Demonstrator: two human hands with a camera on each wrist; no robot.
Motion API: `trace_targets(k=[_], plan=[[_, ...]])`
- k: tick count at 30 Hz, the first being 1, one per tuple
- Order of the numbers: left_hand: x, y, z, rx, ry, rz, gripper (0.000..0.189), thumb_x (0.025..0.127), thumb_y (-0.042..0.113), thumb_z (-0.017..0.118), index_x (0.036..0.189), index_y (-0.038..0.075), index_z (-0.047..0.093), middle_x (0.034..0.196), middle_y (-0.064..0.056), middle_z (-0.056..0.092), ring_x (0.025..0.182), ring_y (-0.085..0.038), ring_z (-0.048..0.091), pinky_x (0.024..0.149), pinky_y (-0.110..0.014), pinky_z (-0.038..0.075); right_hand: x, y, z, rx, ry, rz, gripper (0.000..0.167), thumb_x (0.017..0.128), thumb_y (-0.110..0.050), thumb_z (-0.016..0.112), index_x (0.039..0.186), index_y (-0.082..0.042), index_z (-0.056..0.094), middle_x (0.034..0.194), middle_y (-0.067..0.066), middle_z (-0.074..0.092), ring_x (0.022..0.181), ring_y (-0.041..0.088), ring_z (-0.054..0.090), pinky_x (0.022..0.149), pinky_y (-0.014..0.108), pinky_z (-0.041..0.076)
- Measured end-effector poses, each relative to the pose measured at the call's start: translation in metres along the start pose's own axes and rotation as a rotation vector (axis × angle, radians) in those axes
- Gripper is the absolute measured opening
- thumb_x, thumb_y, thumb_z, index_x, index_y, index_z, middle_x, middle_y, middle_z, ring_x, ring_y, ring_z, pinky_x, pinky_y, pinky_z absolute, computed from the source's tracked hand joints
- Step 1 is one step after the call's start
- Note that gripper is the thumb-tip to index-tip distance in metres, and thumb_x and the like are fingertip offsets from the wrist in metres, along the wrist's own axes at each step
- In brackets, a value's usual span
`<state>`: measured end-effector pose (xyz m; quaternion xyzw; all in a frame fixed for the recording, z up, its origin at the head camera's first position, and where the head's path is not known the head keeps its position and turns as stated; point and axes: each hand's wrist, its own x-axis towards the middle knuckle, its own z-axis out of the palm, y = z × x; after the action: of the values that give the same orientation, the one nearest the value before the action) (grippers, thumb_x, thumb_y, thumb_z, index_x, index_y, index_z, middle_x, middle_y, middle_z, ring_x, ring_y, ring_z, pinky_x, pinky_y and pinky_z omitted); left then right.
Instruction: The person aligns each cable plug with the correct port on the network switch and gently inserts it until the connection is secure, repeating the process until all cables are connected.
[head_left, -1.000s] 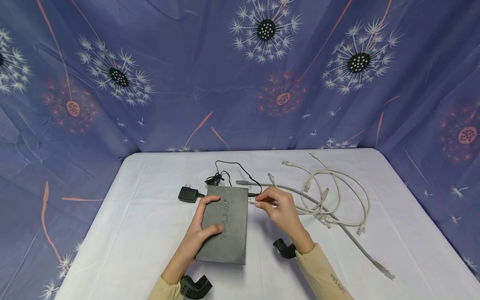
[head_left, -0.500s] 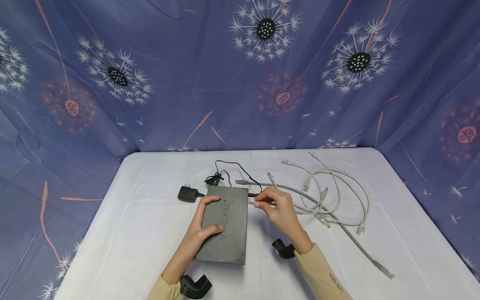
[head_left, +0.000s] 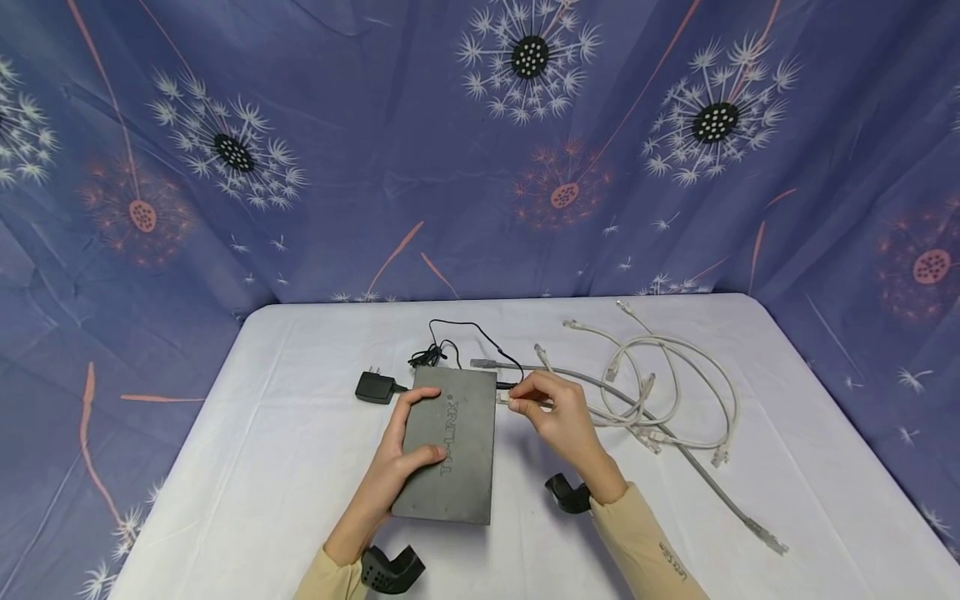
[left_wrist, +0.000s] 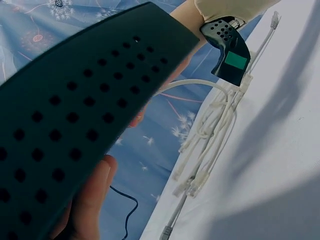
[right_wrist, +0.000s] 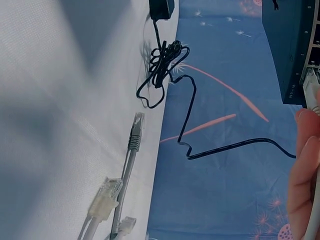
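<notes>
A dark grey TP-LINK network switch (head_left: 468,446) is held above the white table by my left hand (head_left: 390,458), thumb on its top face and another finger along its far left edge. Its perforated side (left_wrist: 90,102) fills much of the left wrist view. My right hand (head_left: 561,421) pinches the clear plug (right_wrist: 311,87) of a pale network cable (right_wrist: 314,212) at a port beside the switch's end. Whether the plug is fully seated cannot be told. A black power plug (head_left: 506,386) meets the same side, just beyond the right fingertips.
A black power adapter (head_left: 375,387) lies left of the switch, with its bundled cord (head_left: 429,357) behind. Several pale network cables (head_left: 731,400) lie coiled at the right. A grey network cable (head_left: 712,483) runs diagonally beneath them. A patterned blue cloth (head_left: 337,167) hangs behind the table.
The switch and left hand have shifted very slightly away from the body. My right hand keeps its pinch on the cable's plug, almost unmoved.
</notes>
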<state>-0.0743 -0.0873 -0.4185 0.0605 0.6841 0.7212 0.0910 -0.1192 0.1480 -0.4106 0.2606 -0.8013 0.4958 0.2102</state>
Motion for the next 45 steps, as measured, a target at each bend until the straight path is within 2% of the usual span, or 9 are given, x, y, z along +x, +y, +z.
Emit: trace_targets(k=[8, 14, 18, 25, 30, 34, 39, 45], plan=[[0.001, 0.000, 0.000, -0.039, 0.006, 0.011, 0.069, 0.075, 0.005, 0.067, 0.135, 0.030, 0.045, 0.133, -0.008, 0.041, 0.110, -0.032, 0.042, 0.088, -0.044, 0.032, -0.002, 0.003, -0.002, -0.001, -0.031, 0.024, 0.017, 0.075, 0.005, 0.076, 0.083, -0.008, 0.068, 0.082, -0.002, 0.066, 0.070, 0.011, 0.062, 0.065, 0.026, 0.051], [0.002, -0.002, 0.002, -0.057, 0.016, 0.018, 0.068, 0.075, 0.004, 0.067, 0.135, 0.029, 0.046, 0.131, -0.009, 0.043, 0.110, -0.032, 0.042, 0.088, -0.044, 0.032, -0.003, 0.003, -0.004, -0.005, -0.053, 0.053, 0.016, 0.077, 0.001, 0.075, 0.087, -0.009, 0.068, 0.085, -0.003, 0.066, 0.076, 0.013, 0.063, 0.069, 0.027, 0.052], [0.002, -0.002, 0.003, -0.066, 0.021, 0.026, 0.068, 0.075, 0.003, 0.066, 0.135, 0.028, 0.046, 0.128, -0.010, 0.045, 0.108, -0.032, 0.043, 0.088, -0.044, 0.033, -0.003, 0.002, -0.006, -0.011, -0.052, 0.046, 0.017, 0.076, 0.005, 0.074, 0.089, -0.005, 0.068, 0.086, 0.003, 0.067, 0.074, 0.019, 0.062, 0.068, 0.031, 0.053], [0.002, -0.002, 0.003, -0.084, 0.038, 0.032, 0.067, 0.076, 0.003, 0.065, 0.135, 0.026, 0.045, 0.125, -0.011, 0.046, 0.105, -0.033, 0.045, 0.085, -0.043, 0.036, 0.003, -0.028, -0.020, -0.042, -0.044, 0.037, 0.017, 0.075, 0.013, 0.071, 0.089, 0.004, 0.067, 0.086, 0.014, 0.067, 0.075, 0.027, 0.063, 0.069, 0.038, 0.053], [0.002, -0.002, 0.001, -0.094, 0.056, 0.043, 0.066, 0.075, 0.001, 0.064, 0.135, 0.024, 0.046, 0.123, -0.012, 0.047, 0.103, -0.032, 0.046, 0.084, -0.043, 0.037, 0.001, -0.029, -0.031, -0.018, -0.017, 0.037, 0.019, 0.075, 0.016, 0.070, 0.090, 0.005, 0.067, 0.086, 0.016, 0.066, 0.077, 0.027, 0.062, 0.072, 0.031, 0.052], [0.002, -0.001, 0.000, -0.088, 0.064, 0.038, 0.066, 0.075, 0.001, 0.064, 0.135, 0.022, 0.045, 0.123, -0.012, 0.047, 0.102, -0.032, 0.046, 0.083, -0.043, 0.037, -0.003, -0.023, -0.040, 0.026, -0.005, 0.081, 0.020, 0.077, 0.017, 0.067, 0.093, 0.004, 0.066, 0.090, 0.019, 0.065, 0.082, 0.027, 0.061, 0.076, 0.022, 0.049], [0.002, -0.001, -0.001, -0.091, 0.076, 0.023, 0.067, 0.075, 0.000, 0.064, 0.135, 0.024, 0.046, 0.123, -0.012, 0.047, 0.102, -0.032, 0.047, 0.083, -0.043, 0.037, -0.008, -0.017, -0.051, 0.093, 0.003, 0.143, 0.018, 0.080, 0.017, 0.064, 0.096, 0.008, 0.065, 0.093, 0.025, 0.064, 0.086, 0.022, 0.062, 0.079, 0.020, 0.047], [0.002, 0.000, -0.001, -0.099, 0.088, 0.017, 0.067, 0.075, 0.000, 0.064, 0.134, 0.026, 0.046, 0.122, -0.011, 0.047, 0.102, -0.032, 0.046, 0.083, -0.042, 0.037, -0.013, -0.011, -0.063, 0.114, 0.053, 0.168, 0.016, 0.081, 0.019, 0.062, 0.095, 0.013, 0.064, 0.092, 0.028, 0.062, 0.085, 0.016, 0.061, 0.080, 0.019, 0.045]])
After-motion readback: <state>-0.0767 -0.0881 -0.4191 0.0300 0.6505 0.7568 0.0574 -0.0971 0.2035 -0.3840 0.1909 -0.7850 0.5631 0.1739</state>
